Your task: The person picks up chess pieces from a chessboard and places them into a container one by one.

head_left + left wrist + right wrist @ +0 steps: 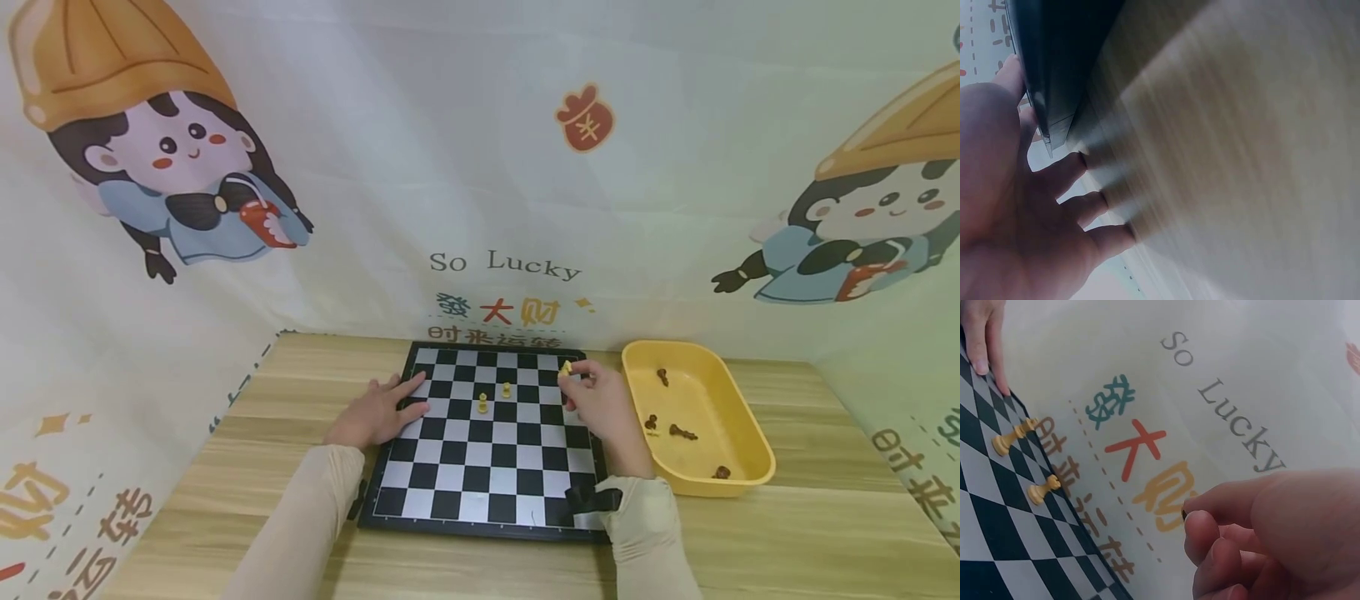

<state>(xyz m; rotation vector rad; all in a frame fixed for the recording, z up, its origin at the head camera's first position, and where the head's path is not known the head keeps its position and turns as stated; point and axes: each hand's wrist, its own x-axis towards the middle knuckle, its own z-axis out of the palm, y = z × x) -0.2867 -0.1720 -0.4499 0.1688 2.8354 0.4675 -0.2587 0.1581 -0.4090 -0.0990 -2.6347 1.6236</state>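
Observation:
A black-and-white chessboard (465, 505) lies on the wooden table. On its squares stand a taller yellow chess piece (482, 403) and a shorter yellow chess piece (506, 390). My right hand (603, 408) is over the board's far right corner, pinching a yellow chess piece (566, 368) between thumb and fingers. In the right wrist view that piece is mostly hidden by the fingertips; only a small dark bit shows. My left hand (375, 412) rests at the board's left edge, fingers spread, thumb and index finger over the rim. Its other fingers (1110, 240) reach down beside the board's dark side.
Right of the board, a yellow plastic tub (750, 425) holds several dark brown chess pieces (682, 432). Behind the table (300, 383) hangs a printed white cloth (420, 167), close to the board's far edge.

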